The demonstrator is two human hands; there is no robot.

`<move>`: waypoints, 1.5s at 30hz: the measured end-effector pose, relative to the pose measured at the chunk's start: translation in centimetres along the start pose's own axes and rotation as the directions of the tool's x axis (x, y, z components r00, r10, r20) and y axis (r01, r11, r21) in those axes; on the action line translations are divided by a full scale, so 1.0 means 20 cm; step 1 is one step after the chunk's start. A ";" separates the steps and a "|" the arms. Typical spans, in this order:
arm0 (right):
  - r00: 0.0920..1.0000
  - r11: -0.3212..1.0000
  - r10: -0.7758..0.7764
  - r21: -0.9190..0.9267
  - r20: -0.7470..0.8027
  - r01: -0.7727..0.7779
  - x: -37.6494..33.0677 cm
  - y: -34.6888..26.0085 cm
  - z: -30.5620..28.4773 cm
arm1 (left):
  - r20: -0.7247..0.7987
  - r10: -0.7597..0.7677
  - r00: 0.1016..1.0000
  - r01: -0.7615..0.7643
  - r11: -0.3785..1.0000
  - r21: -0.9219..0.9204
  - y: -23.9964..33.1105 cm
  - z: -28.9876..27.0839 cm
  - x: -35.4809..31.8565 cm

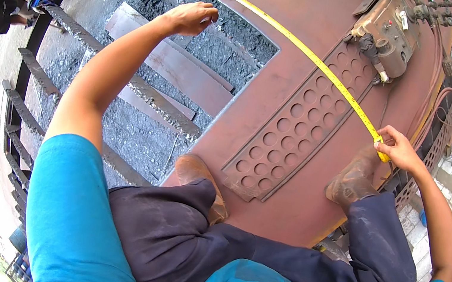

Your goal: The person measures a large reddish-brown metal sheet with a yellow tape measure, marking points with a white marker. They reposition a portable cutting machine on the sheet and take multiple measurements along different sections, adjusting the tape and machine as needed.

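Observation:
A yellow tape measure (381,152) sits in my right hand (398,148), thumb and fingers closed round it near the plate's right edge. Its extended yellow blade (313,57) runs over the reddish-brown steel plate (298,214) to the far left, by the rim of a large cut-out. My left hand (190,18) hangs over the cut-out, short of the blade and not touching it. Its fingers are curled in toward the thumb; whatever they pinch, if anything, is too small to tell.
A small motorised cutting carriage (386,36) stands on a perforated track (281,138) laid across the plate. Jagged metal slats (138,89) and loose steel strips (189,77) lie in the cut-out. Hoses (442,100) hang at the right. Another person's gloved hand (40,1) is at far left.

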State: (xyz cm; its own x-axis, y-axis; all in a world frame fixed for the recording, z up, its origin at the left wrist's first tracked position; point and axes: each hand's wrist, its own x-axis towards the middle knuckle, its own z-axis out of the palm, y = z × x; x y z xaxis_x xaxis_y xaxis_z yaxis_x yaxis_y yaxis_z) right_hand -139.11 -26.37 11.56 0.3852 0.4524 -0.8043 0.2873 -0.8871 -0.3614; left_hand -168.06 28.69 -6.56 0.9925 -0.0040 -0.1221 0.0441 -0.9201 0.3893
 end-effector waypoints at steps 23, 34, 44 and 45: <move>0.833 0.989 -0.116 -0.137 -0.541 0.048 0.36 0.36 0.61 | -0.411 -0.208 0.887 0.276 0.954 0.113 -0.18 0.17 0.23; 0.803 0.991 -0.132 -0.078 -0.582 0.106 0.39 0.37 0.69 | -0.447 -0.239 0.862 0.340 0.926 0.161 -0.27 0.13 0.24; 0.819 0.984 -0.177 -0.119 -0.546 0.133 0.43 0.41 0.61 | -0.382 -0.163 0.910 0.290 0.908 0.303 -0.30 0.11 0.34; 0.825 0.985 -0.168 -0.112 -0.539 0.127 0.43 0.42 0.60 | -0.368 -0.161 0.916 0.285 0.907 0.311 -0.30 0.11 0.34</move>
State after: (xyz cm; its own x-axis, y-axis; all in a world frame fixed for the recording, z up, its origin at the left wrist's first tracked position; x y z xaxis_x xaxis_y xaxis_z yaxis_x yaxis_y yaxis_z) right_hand -143.95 -30.92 -4.12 0.7424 0.5720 -0.3489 0.4306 -0.8063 -0.4056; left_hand -161.73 33.27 -11.65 0.9436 0.2889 0.1618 0.2872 -0.9573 0.0348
